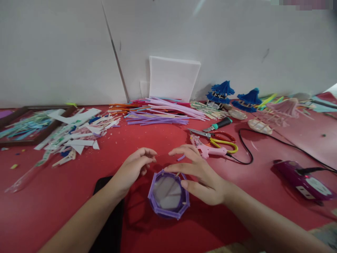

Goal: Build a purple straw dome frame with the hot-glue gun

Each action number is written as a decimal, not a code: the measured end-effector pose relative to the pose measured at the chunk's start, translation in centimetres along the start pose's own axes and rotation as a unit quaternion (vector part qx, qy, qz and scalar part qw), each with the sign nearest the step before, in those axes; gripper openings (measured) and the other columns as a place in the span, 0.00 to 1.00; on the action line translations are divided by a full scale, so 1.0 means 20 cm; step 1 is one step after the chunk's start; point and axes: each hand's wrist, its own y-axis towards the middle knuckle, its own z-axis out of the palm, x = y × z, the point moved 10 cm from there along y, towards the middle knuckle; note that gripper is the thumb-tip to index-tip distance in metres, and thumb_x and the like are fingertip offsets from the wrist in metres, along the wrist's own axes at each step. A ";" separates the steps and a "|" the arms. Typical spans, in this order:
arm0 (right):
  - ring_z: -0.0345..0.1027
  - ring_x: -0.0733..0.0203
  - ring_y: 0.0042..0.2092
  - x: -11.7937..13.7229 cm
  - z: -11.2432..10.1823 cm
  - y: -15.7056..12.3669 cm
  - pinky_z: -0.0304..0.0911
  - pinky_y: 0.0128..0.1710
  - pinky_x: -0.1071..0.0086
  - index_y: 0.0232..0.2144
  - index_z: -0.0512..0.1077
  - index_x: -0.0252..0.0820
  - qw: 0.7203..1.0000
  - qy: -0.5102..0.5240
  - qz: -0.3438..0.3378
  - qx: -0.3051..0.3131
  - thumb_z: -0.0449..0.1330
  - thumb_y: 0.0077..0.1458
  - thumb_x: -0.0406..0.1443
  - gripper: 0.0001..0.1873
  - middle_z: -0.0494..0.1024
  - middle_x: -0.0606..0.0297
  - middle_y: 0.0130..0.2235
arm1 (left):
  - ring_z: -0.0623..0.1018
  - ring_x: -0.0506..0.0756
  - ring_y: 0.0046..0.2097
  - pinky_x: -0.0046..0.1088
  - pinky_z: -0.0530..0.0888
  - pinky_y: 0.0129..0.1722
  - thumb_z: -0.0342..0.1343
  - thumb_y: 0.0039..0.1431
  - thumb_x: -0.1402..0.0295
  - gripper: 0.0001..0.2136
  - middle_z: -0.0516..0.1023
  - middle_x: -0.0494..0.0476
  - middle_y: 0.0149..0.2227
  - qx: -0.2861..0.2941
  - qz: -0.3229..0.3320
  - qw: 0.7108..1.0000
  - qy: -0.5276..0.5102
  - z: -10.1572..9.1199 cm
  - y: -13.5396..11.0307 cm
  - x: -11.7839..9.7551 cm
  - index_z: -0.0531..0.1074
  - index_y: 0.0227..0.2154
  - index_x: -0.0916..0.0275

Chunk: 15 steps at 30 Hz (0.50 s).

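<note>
A small purple octagonal frame (168, 193) made of straw pieces, with thin sticks upright at its corners, rests on the red table (65, 196). My left hand (134, 168) hovers at its upper left rim, fingers curled together in a pinch; whether anything is in them is hidden. My right hand (200, 175) reaches over the frame's upper right, fingers stretched and apart, fingertips near the rim and a corner stick.
Purple, pink and orange straws (160, 113) lie behind. Scissors (218, 137), a pink glue gun (207, 149), a black cable (247, 147) and purple power strip (302, 177) lie right. Paper scraps (76, 135) and a framed tray (23, 124) lie left. Blue pagoda models (237, 96) stand by the wall.
</note>
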 end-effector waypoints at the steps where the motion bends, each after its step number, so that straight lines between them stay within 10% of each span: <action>1: 0.57 0.48 0.54 0.00 0.00 0.00 0.50 0.57 0.48 0.48 0.74 0.43 1.000 -0.005 0.000 -0.002 0.52 0.56 0.39 0.20 0.65 0.54 0.53 | 0.65 0.47 0.23 0.24 0.60 0.22 0.55 0.39 0.67 0.12 0.73 0.49 0.27 0.001 0.000 1.000 0.000 0.00 0.00 0.00 0.72 0.31 0.63; 15: 0.54 0.47 0.55 0.04 -0.05 -0.01 0.46 0.58 0.46 0.46 0.76 0.43 0.996 -0.078 -0.022 -0.038 0.53 0.50 0.34 0.21 0.63 0.56 0.54 | 0.65 0.47 0.23 0.24 0.60 0.22 0.55 0.40 0.67 0.12 0.73 0.49 0.27 0.004 0.011 1.000 0.004 0.01 0.01 0.00 0.72 0.31 0.64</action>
